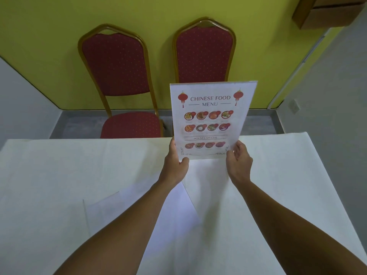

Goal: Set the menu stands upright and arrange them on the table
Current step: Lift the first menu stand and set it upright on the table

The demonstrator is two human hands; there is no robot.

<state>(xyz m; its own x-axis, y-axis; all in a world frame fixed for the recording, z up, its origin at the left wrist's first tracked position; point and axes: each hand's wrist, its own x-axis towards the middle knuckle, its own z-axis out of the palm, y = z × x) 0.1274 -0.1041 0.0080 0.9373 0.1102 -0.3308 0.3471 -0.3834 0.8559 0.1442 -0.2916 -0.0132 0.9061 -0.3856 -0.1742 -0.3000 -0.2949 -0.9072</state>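
Note:
A clear menu stand [211,120] holding a "Chinese Food Menu" sheet is upright near the table's far edge, its printed face toward me. My left hand [175,162] grips its lower left corner, thumb on the front. My right hand [239,162] holds its lower right edge. A second menu stand [139,207] lies flat on the white table [59,171] beneath my left forearm, blank side up.
Two red padded chairs with gold frames, one at left [119,80] and one at right [204,52], stand beyond the table's far edge against a yellow-green wall. A cardboard box [327,12] sits high at the upper right. Grey floor shows on both sides.

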